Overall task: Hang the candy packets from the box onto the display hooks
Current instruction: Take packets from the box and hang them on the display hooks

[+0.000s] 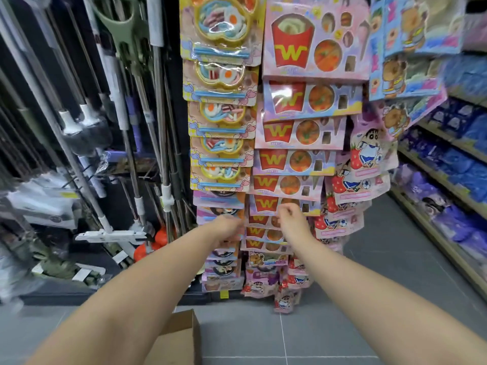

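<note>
Judging by the crowded hooks, we are far along; both hands' fingers, left hand and right hand, curl shut at the candy packets, the box well below them.

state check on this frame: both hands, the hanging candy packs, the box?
left hand: raised to the rack, fingers curled, grip contents unclear
right hand: raised to the rack, fingers pinched at a fries pack's edge, hold unclear
fries candy packs: hanging in an overlapping column
egg candy packs: hanging in a column, left of the fries
cardboard box: on the floor, open, contents hidden

Box below hanging packets
</note>
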